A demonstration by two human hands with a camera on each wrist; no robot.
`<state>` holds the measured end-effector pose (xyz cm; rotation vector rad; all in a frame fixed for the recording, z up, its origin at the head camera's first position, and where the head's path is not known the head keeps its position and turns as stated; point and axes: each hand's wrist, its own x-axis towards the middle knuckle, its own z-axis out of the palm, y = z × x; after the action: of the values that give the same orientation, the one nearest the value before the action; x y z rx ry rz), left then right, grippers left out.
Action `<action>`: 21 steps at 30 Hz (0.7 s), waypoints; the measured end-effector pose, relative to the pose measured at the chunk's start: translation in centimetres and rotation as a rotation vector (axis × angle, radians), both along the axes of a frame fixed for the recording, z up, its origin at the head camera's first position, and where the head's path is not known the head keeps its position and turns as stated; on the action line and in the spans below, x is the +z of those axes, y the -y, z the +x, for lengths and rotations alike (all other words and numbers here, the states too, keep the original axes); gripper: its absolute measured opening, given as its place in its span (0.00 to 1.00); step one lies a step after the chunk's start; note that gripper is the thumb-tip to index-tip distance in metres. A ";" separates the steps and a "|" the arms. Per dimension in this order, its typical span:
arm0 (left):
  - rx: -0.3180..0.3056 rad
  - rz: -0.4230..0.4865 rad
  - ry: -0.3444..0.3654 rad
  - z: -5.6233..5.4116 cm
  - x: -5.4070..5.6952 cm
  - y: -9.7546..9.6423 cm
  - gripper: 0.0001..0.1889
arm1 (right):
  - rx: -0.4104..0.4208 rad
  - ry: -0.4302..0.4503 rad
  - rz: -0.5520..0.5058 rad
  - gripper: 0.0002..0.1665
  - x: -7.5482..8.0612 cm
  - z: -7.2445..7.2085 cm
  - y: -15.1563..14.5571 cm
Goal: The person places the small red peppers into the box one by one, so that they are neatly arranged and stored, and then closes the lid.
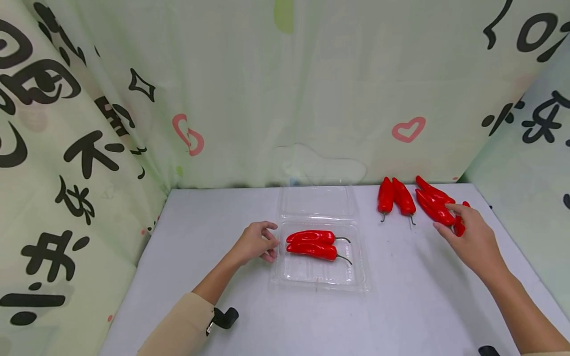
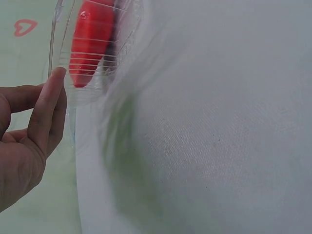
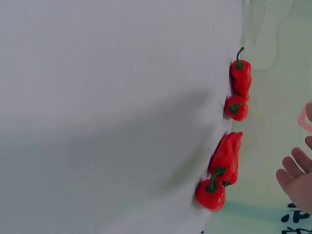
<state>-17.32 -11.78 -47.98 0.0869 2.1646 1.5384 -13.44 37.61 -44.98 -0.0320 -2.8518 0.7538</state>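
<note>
A clear plastic clamshell box [image 1: 320,279] lies with its lid raised at the back. Inside, two red chili peppers [image 1: 311,250] lie side by side, stems to the right. My left hand [image 1: 258,242] is at the box's left side, fingers loosely bent; in the left wrist view a fingertip [image 2: 58,73] meets or nearly meets the box corner. At the right, my right hand [image 1: 474,240] hovers over a group of red peppers [image 1: 434,207], partly hiding one pepper [image 1: 460,225]. The right wrist view shows its fingers [image 3: 291,168] spread and apart from the peppers.
Two more red peppers [image 1: 403,196] lie between the box and the right-hand group, near the back edge of the white table [image 1: 222,207]. A printed curtain [image 1: 240,99] hangs behind the table and along its sides.
</note>
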 end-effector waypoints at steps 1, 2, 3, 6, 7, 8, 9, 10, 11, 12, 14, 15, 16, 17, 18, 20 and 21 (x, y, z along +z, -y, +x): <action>0.000 -0.001 0.001 0.0 0.0 0.0 0.27 | -0.009 0.006 0.000 0.48 0.0 0.0 -0.4; 0.000 -0.004 0.001 0.0 0.0 0.0 0.27 | -0.017 0.015 0.001 0.49 0.0 -0.1 -0.8; 0.001 -0.006 0.002 0.1 0.0 0.0 0.27 | -0.026 0.024 0.002 0.49 0.0 -0.1 -1.2; 0.002 -0.009 0.003 0.1 0.0 -0.1 0.26 | -0.062 0.072 0.002 0.51 0.1 -0.4 -2.4; 0.000 -0.011 0.004 0.1 0.1 -0.1 0.26 | -0.077 0.094 0.000 0.53 0.1 -0.5 -2.8; 0.000 -0.011 0.004 0.1 0.0 -0.2 0.26 | -0.088 0.112 0.000 0.53 0.1 -0.6 -3.2; 0.000 -0.011 0.005 0.1 0.0 -0.2 0.26 | -0.100 0.133 -0.005 0.54 0.1 -0.7 -3.6; -0.001 -0.010 0.005 0.1 0.0 -0.2 0.26 | -0.111 0.150 -0.010 0.55 0.0 -0.8 -4.0; -0.002 -0.011 0.005 0.1 0.0 -0.2 0.26 | -0.121 0.169 -0.015 0.55 0.0 -0.8 -4.4; -0.004 -0.014 0.004 0.1 0.0 -0.2 0.26 | -0.131 0.189 -0.022 0.56 -0.1 -0.9 -4.8; -0.005 -0.020 0.002 0.1 -0.1 -0.3 0.26 | -0.148 0.219 -0.034 0.58 -0.3 -1.0 -5.5; -0.006 -0.023 0.001 0.2 -0.1 -0.3 0.26 | -0.159 0.234 -0.043 0.58 -0.5 -1.0 -5.9; -0.007 -0.026 0.000 0.2 -0.1 -0.3 0.26 | -0.166 0.247 -0.050 0.58 -0.7 -1.0 -6.3; -0.007 -0.029 0.000 0.2 -0.1 -0.3 0.26 | -0.174 0.261 -0.059 0.59 -0.9 -1.0 -6.6; -0.007 -0.031 0.000 0.2 -0.1 -0.3 0.26 | -0.182 0.275 -0.067 0.59 -1.1 -1.1 -7.0; -0.007 -0.029 0.000 0.2 -0.1 -0.3 0.26 | -0.196 0.300 -0.088 0.60 -1.5 -1.2 -7.6; -0.008 -0.028 0.001 0.2 -0.1 -0.3 0.26 | -0.202 0.314 -0.102 0.60 -1.7 -1.2 -7.9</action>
<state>-17.16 -11.48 -48.13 0.0863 2.1818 1.5031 -14.67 45.49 -46.65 -0.4859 -3.0302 0.9196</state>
